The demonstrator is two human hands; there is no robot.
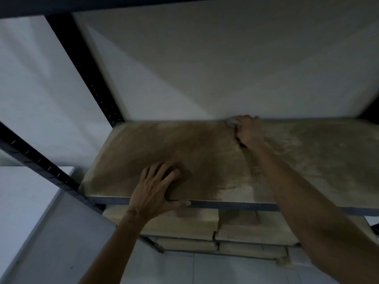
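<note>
Brown, dusty shelf (133, 144) beside a black upright (86, 68). Near its front edge, left hand (154, 191) spread flat, fingers straight, thumb over the metal rim, holding nothing. Farther right, at the back edge against the wall, right hand (249, 130) curled round a small grey wad (231, 122) (cloth or sponge, too blurred to tell), well apart from the left.

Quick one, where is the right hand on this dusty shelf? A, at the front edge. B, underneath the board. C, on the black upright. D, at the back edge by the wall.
D: the right hand grips a small grey cloth at the back edge of the shelf board, right against the white wall, while the left hand lies flat at the front edge.
</note>
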